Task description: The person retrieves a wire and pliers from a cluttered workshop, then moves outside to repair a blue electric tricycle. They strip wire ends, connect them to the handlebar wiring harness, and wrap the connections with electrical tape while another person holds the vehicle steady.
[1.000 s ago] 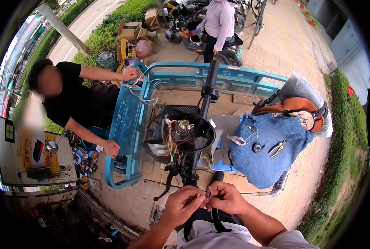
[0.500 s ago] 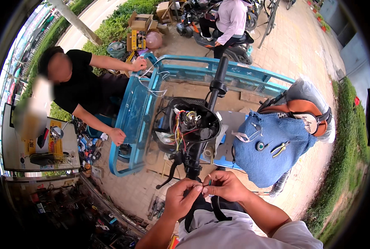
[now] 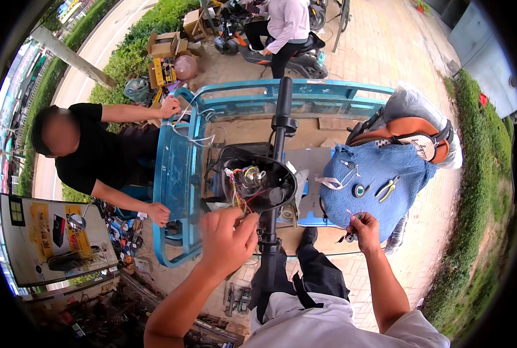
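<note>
Head camera looked down at a blue three-wheeled cart (image 3: pixel 177 168) with its round black headlight shell (image 3: pixel 258 182) opened up. Inside the shell sat a bunch of thin red and yellow wires (image 3: pixel 241 194). The left hand (image 3: pixel 226 240) was up at the lower edge of the shell, right at the wires. Its fingers (image 3: pixel 244 226) were curled and pinched together at the wire ends, but the hand hid the spot, so I could not tell which wire they held. The right hand (image 3: pixel 364 231) was well apart from the left, out by a blue cloth-covered seat (image 3: pixel 374 185). Its fingers (image 3: pixel 357 220) were closed around a small dark thing, too small to tell what it was. On the blue cloth, just above that hand, lay a small round roll of tape (image 3: pixel 360 190) and a pair of pliers with yellow handles (image 3: pixel 389 188). A long black handlebar stem (image 3: pixel 280 116) stood up behind the shell. On the left, another person in a black shirt (image 3: pixel 87 156) leaned on the cart's side rail with both hands
</note>
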Demonstrator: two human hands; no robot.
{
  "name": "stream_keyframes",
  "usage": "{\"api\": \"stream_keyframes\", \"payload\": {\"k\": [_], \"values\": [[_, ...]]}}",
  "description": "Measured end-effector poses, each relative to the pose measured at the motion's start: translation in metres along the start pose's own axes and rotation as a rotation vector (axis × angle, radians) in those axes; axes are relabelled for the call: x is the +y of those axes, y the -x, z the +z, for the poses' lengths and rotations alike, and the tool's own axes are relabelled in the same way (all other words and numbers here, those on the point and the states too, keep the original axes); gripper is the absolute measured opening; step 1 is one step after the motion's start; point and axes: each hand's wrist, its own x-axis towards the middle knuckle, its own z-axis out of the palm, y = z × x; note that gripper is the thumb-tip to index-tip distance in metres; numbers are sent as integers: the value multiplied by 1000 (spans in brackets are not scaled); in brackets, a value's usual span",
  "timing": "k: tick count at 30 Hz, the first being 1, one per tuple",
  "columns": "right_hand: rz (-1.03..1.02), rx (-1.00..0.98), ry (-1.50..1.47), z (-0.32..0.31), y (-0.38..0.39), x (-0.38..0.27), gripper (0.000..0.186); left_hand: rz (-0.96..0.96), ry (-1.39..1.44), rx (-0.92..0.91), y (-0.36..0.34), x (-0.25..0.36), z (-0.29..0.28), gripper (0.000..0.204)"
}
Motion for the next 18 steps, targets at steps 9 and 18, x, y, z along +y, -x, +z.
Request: {"api": "stream_keyframes", "payload": {"k": [9, 18], "values": [[188, 213, -120, -92, -87, 45, 10, -512, 288, -89, -45, -49, -6, 16], [236, 298, -29, -144, -129, 83, 9, -838, 715, -179, -52, -39, -16, 19]]}}
